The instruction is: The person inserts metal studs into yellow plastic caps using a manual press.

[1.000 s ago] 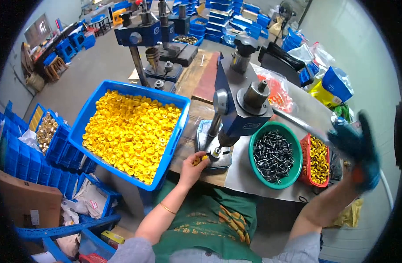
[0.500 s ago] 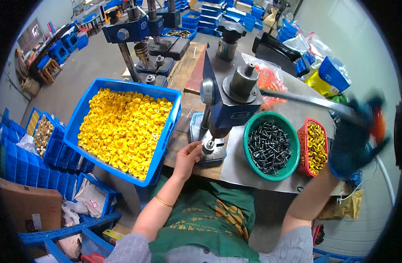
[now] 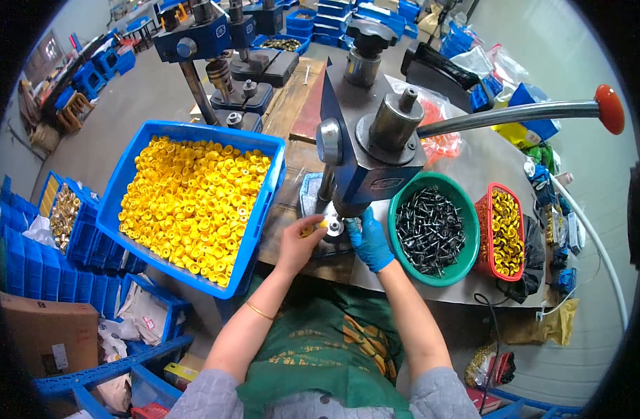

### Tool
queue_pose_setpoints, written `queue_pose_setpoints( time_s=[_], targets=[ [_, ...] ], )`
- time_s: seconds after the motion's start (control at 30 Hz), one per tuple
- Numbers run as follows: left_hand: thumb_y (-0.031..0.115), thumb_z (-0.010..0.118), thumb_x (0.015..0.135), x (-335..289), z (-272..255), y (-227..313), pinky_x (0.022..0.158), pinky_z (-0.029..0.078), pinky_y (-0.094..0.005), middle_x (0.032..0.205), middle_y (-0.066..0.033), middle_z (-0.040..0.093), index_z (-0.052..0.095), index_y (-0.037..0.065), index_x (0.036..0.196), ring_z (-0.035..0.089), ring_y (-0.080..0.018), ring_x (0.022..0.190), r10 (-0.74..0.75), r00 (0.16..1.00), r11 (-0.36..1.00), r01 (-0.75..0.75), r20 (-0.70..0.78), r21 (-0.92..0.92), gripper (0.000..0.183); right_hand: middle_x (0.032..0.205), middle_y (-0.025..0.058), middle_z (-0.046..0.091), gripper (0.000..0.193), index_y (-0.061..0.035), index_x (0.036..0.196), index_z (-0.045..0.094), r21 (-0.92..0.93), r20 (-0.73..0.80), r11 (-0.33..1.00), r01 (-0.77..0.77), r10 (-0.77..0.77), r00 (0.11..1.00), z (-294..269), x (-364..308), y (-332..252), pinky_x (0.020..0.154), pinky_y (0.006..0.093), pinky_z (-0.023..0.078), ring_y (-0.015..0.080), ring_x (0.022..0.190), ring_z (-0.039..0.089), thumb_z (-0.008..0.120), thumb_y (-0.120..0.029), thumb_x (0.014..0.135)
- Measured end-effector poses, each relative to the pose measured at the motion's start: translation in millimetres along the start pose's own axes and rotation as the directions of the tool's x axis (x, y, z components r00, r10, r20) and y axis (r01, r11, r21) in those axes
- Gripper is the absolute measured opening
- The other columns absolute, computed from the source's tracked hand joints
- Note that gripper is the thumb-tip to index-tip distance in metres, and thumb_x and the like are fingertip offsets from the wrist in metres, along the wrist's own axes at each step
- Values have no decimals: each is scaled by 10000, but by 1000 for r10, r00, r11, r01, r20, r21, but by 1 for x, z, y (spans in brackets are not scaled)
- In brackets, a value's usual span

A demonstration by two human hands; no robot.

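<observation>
Cap (image 3: 314, 225), small yellow plastic, pinched in left hand (image 3: 300, 241) grip at press (image 3: 365, 150) base, 12 o'clock from torso. Likely light, stiff, slick; take by rim. Right hand (image 3: 370, 241), blue glove, fingers curled beside die; whether holding anything, cannot tell. Yellow-cap bin (image 3: 117, 209) at 10 o'clock, green bowl (image 3: 466, 262) of dark parts at 2.

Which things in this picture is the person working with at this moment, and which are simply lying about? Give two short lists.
In use:
left hand holding a yellow cap
right hand in a blue glove
blue hand press
blue crate of yellow caps
green bowl of dark pins
red basket of yellow pieces

Lying about:
cardboard box
second press
stacked blue bins
</observation>
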State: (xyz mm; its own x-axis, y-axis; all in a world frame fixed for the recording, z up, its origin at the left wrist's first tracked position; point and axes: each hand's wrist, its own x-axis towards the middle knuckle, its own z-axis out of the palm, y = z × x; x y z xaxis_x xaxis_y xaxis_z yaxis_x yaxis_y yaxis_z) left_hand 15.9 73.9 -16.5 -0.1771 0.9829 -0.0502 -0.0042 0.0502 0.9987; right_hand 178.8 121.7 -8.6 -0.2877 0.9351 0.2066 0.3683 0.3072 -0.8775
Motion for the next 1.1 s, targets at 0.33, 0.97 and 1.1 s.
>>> queue_pose_setpoints(
  time_s=[0.33, 0.97, 1.1],
  targets=[
    [75, 625, 735, -6, 4, 13, 662, 453, -246, 894, -101, 598, 578, 7, 969, 574, -159, 813, 18, 1000, 999, -18, -4, 49, 248, 781, 206, 576, 394, 3, 943, 523, -438, 269, 880, 184, -67, 961, -23, 12, -24, 604, 400, 457, 360, 709, 562, 654, -248, 669],
    [7, 438, 810, -23, -7, -5, 515, 352, -160, 829, 22, 564, 541, 41, 1054, 433, -29, 618, 1, 999, 996, -4, -35, -87, 268, 739, 155, 587, 271, -72, 700, 621, -472, 327, 827, 306, -159, 932, -2, 23, -1, 573, 396, 450, 329, 674, 564, 672, -333, 646],
    [2, 452, 806, -25, -13, -6, 530, 366, -165, 881, 10, 575, 537, 32, 1053, 445, -39, 624, -1, 1000, 992, 1, -3, -125, 263, 751, 177, 581, 278, -71, 774, 614, -328, 282, 939, 109, -13, 959, -1, 19, -7, 593, 394, 450, 354, 703, 553, 669, -316, 656]
  ],
)
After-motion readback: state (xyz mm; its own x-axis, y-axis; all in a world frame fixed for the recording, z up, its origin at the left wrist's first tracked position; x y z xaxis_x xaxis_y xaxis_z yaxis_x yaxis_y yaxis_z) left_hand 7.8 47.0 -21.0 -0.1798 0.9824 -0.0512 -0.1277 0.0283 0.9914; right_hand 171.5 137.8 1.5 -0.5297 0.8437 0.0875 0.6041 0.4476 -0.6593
